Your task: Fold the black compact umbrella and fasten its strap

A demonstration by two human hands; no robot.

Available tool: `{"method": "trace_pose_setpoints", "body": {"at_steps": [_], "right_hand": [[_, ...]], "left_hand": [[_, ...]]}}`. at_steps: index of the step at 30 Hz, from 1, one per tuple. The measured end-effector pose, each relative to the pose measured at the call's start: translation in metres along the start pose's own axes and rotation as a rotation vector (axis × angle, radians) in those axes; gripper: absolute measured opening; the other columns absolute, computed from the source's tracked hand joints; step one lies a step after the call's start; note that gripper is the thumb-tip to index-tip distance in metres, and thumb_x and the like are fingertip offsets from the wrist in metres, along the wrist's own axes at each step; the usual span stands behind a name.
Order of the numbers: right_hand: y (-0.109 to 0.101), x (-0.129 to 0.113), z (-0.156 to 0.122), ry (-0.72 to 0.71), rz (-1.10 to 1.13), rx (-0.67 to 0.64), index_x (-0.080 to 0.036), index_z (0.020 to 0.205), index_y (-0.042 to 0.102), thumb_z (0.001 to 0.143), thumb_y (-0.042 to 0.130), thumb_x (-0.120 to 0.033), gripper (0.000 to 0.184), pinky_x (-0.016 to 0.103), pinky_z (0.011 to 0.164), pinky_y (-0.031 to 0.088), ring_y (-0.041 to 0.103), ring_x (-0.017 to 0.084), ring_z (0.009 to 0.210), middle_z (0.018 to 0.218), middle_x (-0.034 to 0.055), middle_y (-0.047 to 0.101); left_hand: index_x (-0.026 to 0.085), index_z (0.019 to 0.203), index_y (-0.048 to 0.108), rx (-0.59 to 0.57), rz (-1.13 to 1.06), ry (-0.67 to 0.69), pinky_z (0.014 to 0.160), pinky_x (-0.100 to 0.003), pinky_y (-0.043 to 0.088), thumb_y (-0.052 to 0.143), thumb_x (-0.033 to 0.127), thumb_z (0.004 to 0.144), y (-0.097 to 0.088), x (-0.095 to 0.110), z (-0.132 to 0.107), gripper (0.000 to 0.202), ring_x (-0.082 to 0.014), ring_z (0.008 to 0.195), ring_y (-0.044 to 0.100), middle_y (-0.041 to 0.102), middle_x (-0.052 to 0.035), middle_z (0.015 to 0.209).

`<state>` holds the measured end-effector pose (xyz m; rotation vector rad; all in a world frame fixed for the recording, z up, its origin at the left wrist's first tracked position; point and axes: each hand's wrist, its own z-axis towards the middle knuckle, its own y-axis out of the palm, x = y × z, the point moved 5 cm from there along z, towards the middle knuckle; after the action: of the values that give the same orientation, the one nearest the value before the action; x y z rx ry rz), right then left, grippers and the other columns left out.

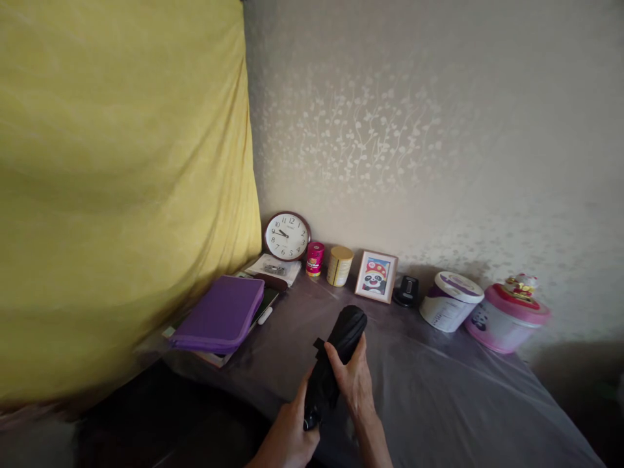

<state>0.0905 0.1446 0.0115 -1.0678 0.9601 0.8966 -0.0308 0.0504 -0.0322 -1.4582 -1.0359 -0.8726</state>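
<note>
A folded black umbrella (347, 325) is held at a slant over the front of the table, its wide end pointing away from me. My left hand (294, 422) is closed around the lower end, near the handle tip. Higher up, my right hand (355, 377) grips the folded cloth from the right side, with the thumb lying across it. A short black strap (319, 344) sticks out to the left of the cloth. The fingers behind the umbrella are partly hidden.
On the grey-covered table (414, 383) lie a purple zip folder (219, 312) and papers. Along the wall stand a clock (287, 236), a pink can (314, 259), a yellow-lidded can (340, 266), a picture frame (376, 276), a black stapler-like object (406, 290) and two tubs (451, 302).
</note>
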Motion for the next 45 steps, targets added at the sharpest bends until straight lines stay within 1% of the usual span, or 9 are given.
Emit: {"method": "trace_pose_setpoints", "body": {"at_steps": [5, 8, 13, 18, 24, 28, 32, 38, 45], "right_hand": [[0.006, 0.009, 0.001, -0.235, -0.26, 0.045, -0.02, 0.129, 0.042, 0.065, 0.06, -0.056, 0.075, 0.042, 0.083, 0.042, 0.048, 0.033, 0.109, 0.127, 0.015, 0.042], [0.016, 0.017, 0.002, -0.343, -0.288, -0.02, -0.024, 0.12, 0.052, 0.076, 0.051, -0.051, 0.052, 0.041, 0.085, 0.043, 0.046, 0.029, 0.112, 0.13, 0.0111, 0.04], [0.029, 0.031, 0.004, -0.437, -0.131, -0.154, -0.024, 0.096, 0.065, 0.081, 0.048, -0.043, 0.03, 0.036, 0.091, 0.04, 0.054, 0.021, 0.1, 0.11, 0.0069, 0.056], [0.025, 0.032, 0.009, -0.411, 0.065, -0.181, -0.021, 0.081, 0.064, 0.077, 0.054, -0.043, 0.024, 0.032, 0.081, 0.043, 0.056, 0.018, 0.084, 0.088, 0.0047, 0.06], [0.018, 0.033, 0.004, -0.202, 0.188, -0.329, -0.02, 0.076, 0.06, 0.075, 0.056, -0.044, 0.025, 0.024, 0.062, 0.041, 0.049, 0.014, 0.062, 0.065, -0.0025, 0.055], [0.018, 0.023, -0.003, -0.257, 0.211, -0.43, -0.021, 0.076, 0.058, 0.079, 0.051, -0.039, 0.02, 0.023, 0.063, 0.041, 0.049, 0.013, 0.065, 0.069, -0.0021, 0.054], [0.02, 0.008, -0.001, -0.444, 0.127, -0.517, -0.021, 0.079, 0.059, 0.082, 0.046, -0.031, 0.017, 0.029, 0.082, 0.04, 0.054, 0.017, 0.088, 0.099, 0.004, 0.059], [0.022, 0.005, 0.008, -0.49, -0.086, -0.57, -0.022, 0.081, 0.057, 0.084, 0.042, -0.027, 0.016, 0.024, 0.061, 0.039, 0.052, 0.013, 0.061, 0.067, -0.0026, 0.055], [0.037, 0.017, 0.018, -0.545, -0.369, -0.499, -0.019, 0.072, 0.053, 0.079, 0.043, -0.016, 0.013, 0.022, 0.061, 0.039, 0.052, 0.013, 0.064, 0.069, 0.0004, 0.054]], "left_hand": [[0.021, 0.14, 0.009, 0.024, 0.306, 0.025, 0.073, -0.019, 0.042, 0.047, 0.003, 0.069, -0.006, -0.018, 0.013, 0.083, -0.0152, 0.091, 0.062, 0.064, -0.0068, 0.105], [0.024, 0.14, 0.008, 0.013, 0.491, -0.007, 0.073, -0.021, 0.042, 0.048, 0.006, 0.071, -0.01, -0.02, 0.019, 0.082, -0.0173, 0.089, 0.063, 0.064, -0.0077, 0.106], [0.022, 0.141, 0.004, -0.008, 0.744, -0.015, 0.068, -0.025, 0.042, 0.048, 0.012, 0.074, -0.015, -0.017, 0.023, 0.08, -0.0206, 0.083, 0.064, 0.068, -0.0079, 0.091], [0.018, 0.139, -0.008, -0.015, 0.785, 0.006, 0.066, -0.025, 0.042, 0.046, 0.013, 0.074, -0.015, -0.014, 0.021, 0.084, -0.0188, 0.076, 0.063, 0.068, -0.007, 0.085], [0.02, 0.14, 0.001, -0.063, 0.912, -0.054, 0.07, -0.029, 0.045, 0.042, 0.007, 0.075, -0.011, -0.005, 0.022, 0.078, -0.0216, 0.081, 0.063, 0.067, -0.0106, 0.09], [0.023, 0.14, 0.009, -0.066, 0.988, -0.132, 0.071, -0.029, 0.046, 0.036, 0.002, 0.077, -0.008, 0.004, 0.02, 0.072, -0.0212, 0.083, 0.064, 0.067, -0.0117, 0.09], [0.027, 0.139, 0.014, -0.031, 1.022, -0.145, 0.07, -0.031, 0.047, 0.027, -0.002, 0.078, -0.005, 0.008, 0.017, 0.068, -0.0227, 0.082, 0.064, 0.065, -0.0134, 0.09], [0.027, 0.14, 0.007, -0.057, 1.019, -0.066, 0.071, -0.034, 0.047, 0.038, -0.001, 0.074, -0.006, 0.002, 0.017, 0.078, -0.0238, 0.083, 0.064, 0.065, -0.0124, 0.091], [0.026, 0.14, 0.003, -0.105, 1.037, -0.05, 0.072, -0.036, 0.048, 0.042, 0.002, 0.073, -0.005, -0.001, 0.017, 0.081, -0.0239, 0.084, 0.064, 0.066, -0.0113, 0.093]]}}
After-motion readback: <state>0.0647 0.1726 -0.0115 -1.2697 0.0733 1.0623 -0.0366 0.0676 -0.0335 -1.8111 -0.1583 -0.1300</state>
